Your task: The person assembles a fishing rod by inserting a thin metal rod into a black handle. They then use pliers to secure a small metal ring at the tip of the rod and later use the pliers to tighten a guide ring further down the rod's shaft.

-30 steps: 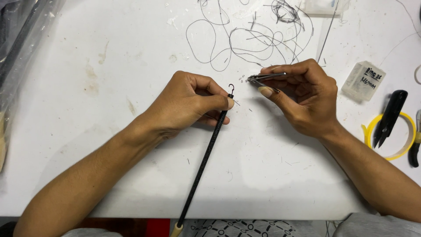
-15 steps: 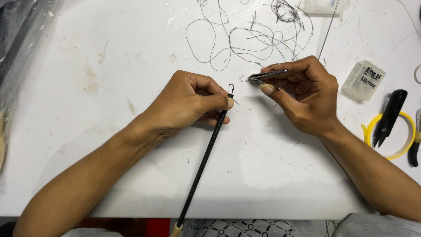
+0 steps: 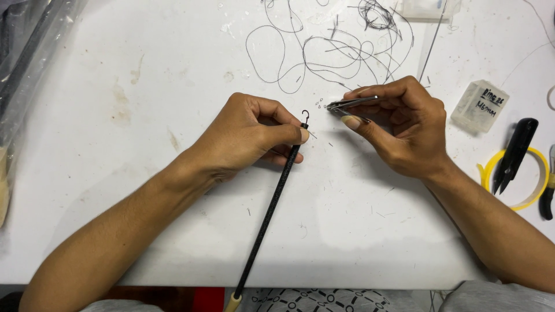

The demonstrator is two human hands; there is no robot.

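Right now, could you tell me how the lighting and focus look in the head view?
Head view: even, soft light; faint shadows under the left hand and right hand; no glare on the white table; thin black rod and metal clippers sharp, no blur.

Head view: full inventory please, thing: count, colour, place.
table: 1, white, stained, fills the view
rod: 1, black, thin, small hook at its top end, pale butt at the near table edge
clipper-like metal tool: 1, silver, centre
loose thread: tangle, dark, far centre
small box: 1, clear, right
tape roll: 1, yellow, right edge
snips: 1, black, lying across the tape roll
plastic sheeting: clear, left edge
left hand: pinches the rod near the hook
right hand: fingers hold the metal tool
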